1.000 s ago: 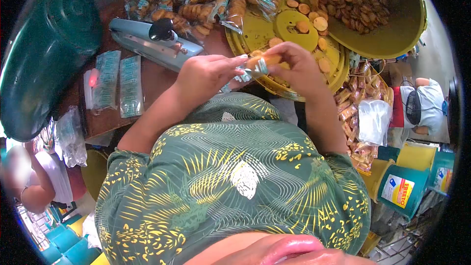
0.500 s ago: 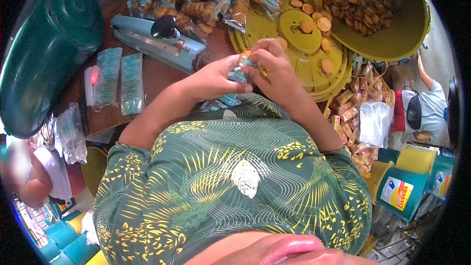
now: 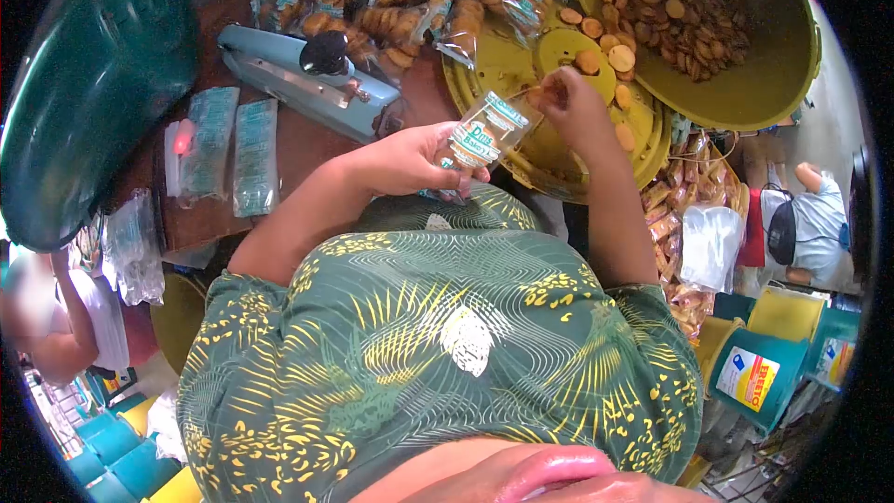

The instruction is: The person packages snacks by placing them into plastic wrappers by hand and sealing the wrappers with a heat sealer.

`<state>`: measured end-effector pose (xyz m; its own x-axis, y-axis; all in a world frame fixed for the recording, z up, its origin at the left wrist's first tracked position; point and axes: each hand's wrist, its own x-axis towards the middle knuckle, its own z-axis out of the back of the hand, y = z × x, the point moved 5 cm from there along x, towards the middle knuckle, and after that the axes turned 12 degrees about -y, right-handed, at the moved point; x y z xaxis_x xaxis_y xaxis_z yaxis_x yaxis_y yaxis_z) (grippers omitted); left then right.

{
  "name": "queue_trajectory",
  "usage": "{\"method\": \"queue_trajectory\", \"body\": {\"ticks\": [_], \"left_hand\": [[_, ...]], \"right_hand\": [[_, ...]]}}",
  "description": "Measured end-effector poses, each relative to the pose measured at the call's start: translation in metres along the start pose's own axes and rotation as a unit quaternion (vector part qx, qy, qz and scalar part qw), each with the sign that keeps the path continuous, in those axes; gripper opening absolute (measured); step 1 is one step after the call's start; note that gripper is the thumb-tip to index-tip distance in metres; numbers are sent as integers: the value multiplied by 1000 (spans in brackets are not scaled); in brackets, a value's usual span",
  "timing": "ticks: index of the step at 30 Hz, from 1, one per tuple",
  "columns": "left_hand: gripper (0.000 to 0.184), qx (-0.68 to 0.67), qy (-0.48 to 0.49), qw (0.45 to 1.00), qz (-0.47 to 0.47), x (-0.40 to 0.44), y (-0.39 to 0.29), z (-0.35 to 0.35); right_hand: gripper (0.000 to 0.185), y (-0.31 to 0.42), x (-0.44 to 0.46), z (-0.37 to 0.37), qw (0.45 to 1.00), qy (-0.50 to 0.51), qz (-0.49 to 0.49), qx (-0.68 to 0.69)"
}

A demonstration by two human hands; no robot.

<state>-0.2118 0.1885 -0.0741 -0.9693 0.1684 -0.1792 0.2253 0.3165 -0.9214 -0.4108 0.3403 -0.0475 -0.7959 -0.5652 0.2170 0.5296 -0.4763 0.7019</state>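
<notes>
My left hand [image 3: 421, 164] holds a clear printed plastic bag [image 3: 489, 133] with teal lettering, and something brownish shows at its lower end. My right hand [image 3: 570, 101] is over the yellow lid [image 3: 521, 156], fingers bent together; what they hold, if anything, is hidden. Loose round biscuits [image 3: 621, 58] lie on the lid beside that hand. The lid touches a tilted yellow tub [image 3: 782, 84] full of biscuits. Filled biscuit packets [image 3: 396, 21] are piled beyond my hands. A light-blue sealer [image 3: 279, 79] with a black knob stands left of them.
Flat printed bags [image 3: 254, 158] lie on the brown table [image 3: 196, 224]. A big green container [image 3: 84, 102] fills the far left. Wrapped goods [image 3: 663, 224] and a white plastic bag [image 3: 712, 244] are at right. One person [image 3: 810, 224] is at right, another [image 3: 70, 326] at left.
My right hand has moved away from the bag, up and right over the lid. The bag, earlier bunched between both hands, now stands extended in my left hand.
</notes>
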Motion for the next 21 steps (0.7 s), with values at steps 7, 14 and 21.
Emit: {"method": "queue_trajectory", "body": {"ticks": [7,14,21], "left_hand": [[57,31,0,999,-16,3,-8,-8],[68,45,-17,999,-18,-3,-13,-10],[70,17,-41,999,-19,-12,-17,-10]], "right_hand": [[15,61,-29,-1,955,56,115,269],[29,15,28,22,998,-53,7,25],[43,-33,66,54,952,-126,-38,-276]]}}
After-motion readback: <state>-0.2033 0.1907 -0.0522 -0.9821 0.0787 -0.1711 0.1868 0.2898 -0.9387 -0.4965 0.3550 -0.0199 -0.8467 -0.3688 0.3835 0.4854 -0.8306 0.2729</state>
